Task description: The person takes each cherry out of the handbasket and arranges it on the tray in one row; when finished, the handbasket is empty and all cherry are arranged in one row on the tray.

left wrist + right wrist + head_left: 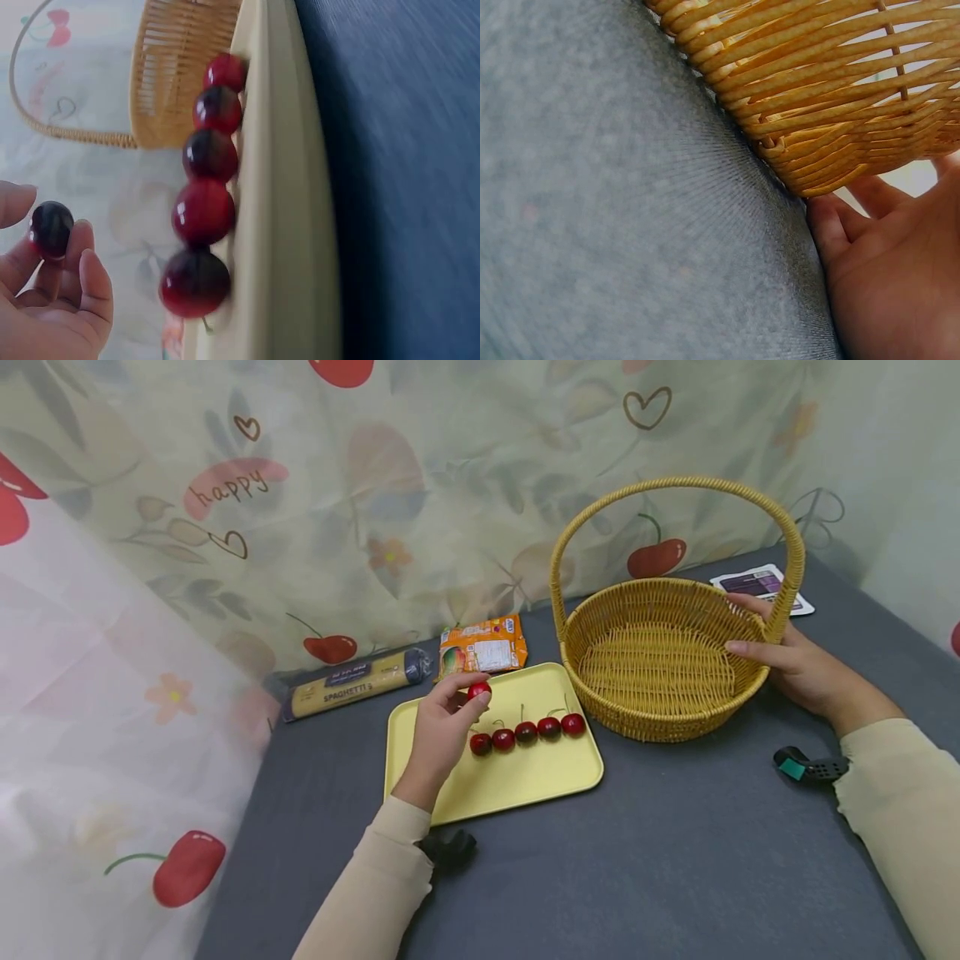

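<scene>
My left hand (441,735) pinches a dark red cherry (478,691) between thumb and fingers, above the left part of a pale yellow tray (517,785). In the left wrist view this cherry (52,229) shows a glossy, nearly black side. Several more cherries (527,732), some with stems, lie in a row across the tray. To the right stands a wicker basket (656,664) with a tall arched handle; no items show inside. My right hand (806,672) grips its right rim beside the handle, thumb over the inner side. Close to the tabletop, fingers (829,229) touch the woven wall.
A spaghetti pack (356,683) and an orange snack bag (483,646) lie behind the tray, near the printed curtain (450,510). A flat white and purple packet (765,585) is behind the basket. Everything rests on a dark grey tabletop (630,868).
</scene>
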